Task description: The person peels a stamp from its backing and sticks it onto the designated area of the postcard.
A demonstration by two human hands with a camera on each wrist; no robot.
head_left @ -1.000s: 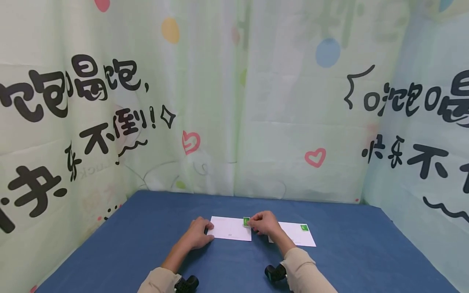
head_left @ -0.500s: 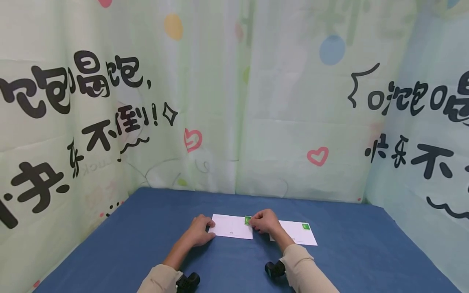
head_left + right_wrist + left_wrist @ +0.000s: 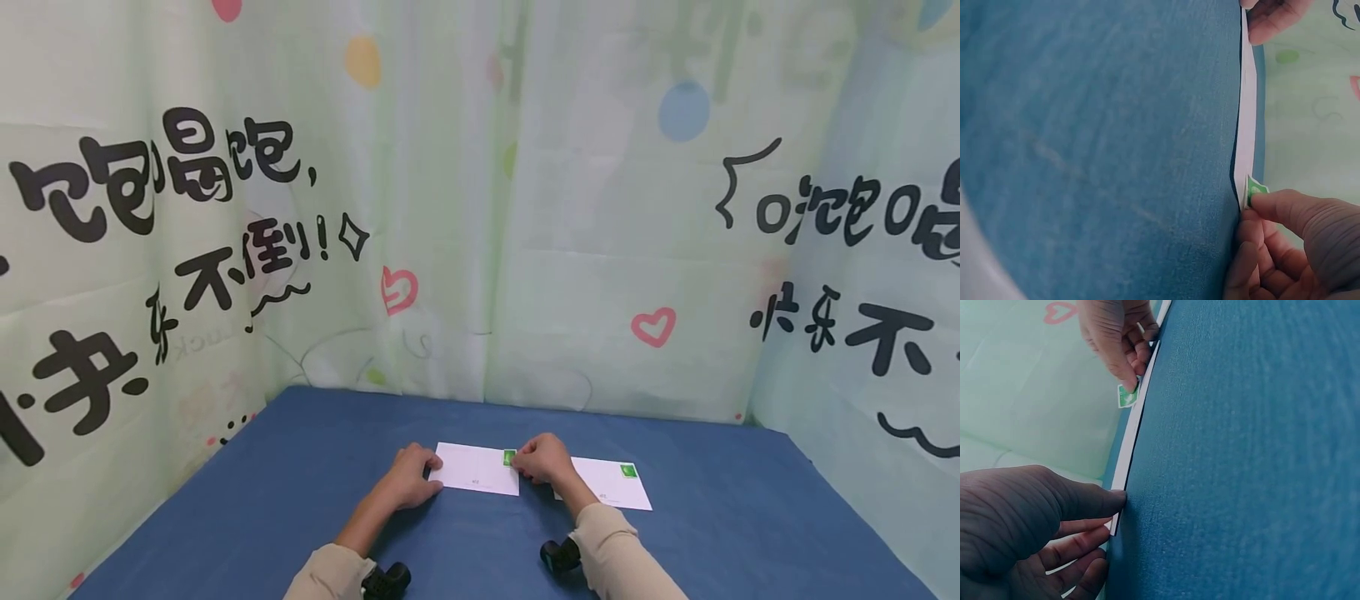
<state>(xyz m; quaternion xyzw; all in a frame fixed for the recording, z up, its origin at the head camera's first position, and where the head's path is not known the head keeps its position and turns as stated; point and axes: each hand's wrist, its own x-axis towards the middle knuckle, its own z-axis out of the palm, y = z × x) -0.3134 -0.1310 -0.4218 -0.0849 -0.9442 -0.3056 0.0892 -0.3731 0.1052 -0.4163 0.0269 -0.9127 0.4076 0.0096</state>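
A white envelope (image 3: 472, 469) lies flat on the blue table. My left hand (image 3: 411, 477) holds its left end; in the left wrist view the thumb (image 3: 1100, 501) lies at the envelope's edge with the fingers curled beside it. At the upper right corner, my right hand (image 3: 544, 458) pinches a small green stamp (image 3: 509, 457) by its right side. In the right wrist view this stamp (image 3: 1253, 187) stands tilted up from the envelope, under the thumb. Whether any of it sticks to the paper, I cannot tell.
To the right, partly behind the right hand and forearm, lies a second white envelope (image 3: 617, 485) bearing a green stamp (image 3: 628, 471) at its upper right. The blue table (image 3: 450, 558) ends at pale printed curtains (image 3: 562, 333) on the back and sides.
Hardly anything differs: both hands keep their places on the envelope and stamp. The head view has shifted slightly.
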